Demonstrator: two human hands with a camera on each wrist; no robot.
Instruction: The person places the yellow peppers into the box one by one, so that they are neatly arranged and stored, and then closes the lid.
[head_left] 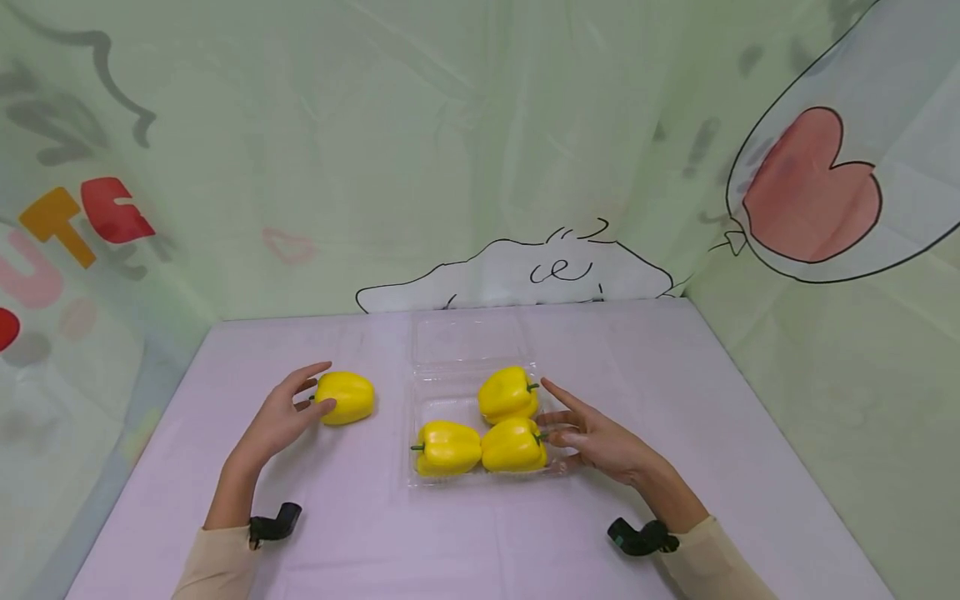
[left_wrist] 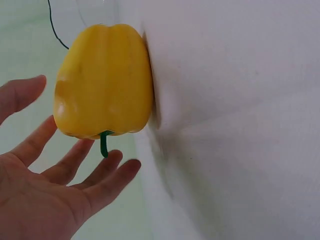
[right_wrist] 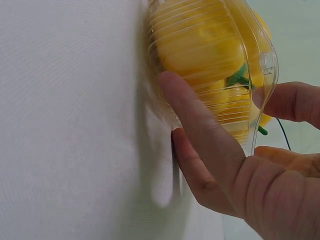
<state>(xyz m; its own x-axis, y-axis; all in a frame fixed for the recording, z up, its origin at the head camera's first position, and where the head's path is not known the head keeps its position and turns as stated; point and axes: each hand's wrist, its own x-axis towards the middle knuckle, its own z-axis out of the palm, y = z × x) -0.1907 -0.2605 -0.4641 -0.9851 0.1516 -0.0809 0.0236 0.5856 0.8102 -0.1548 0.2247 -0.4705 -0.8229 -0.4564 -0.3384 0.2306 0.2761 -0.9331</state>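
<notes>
Yellow pepper (head_left: 348, 398), "UTE" (head_left: 60, 218) on backdrop (head_left: 172, 333)

On the worktop (head_left: 645, 358) sits a box (head_left: 450, 410), its lid (head_left: 471, 342) at 12 o'clock. In it, one pepper (head_left: 506, 396) lies at 1 o'clock, a second pepper (head_left: 513, 446) at 5, a third pepper (head_left: 448, 448) at 8. A fourth pepper (head_left: 348, 398) lies apart, between the box's 9 and 10 o'clock, the left hand (head_left: 285, 415) at about its 9. The right hand (head_left: 600, 440) is at the box's 3 o'clock edge.
</notes>
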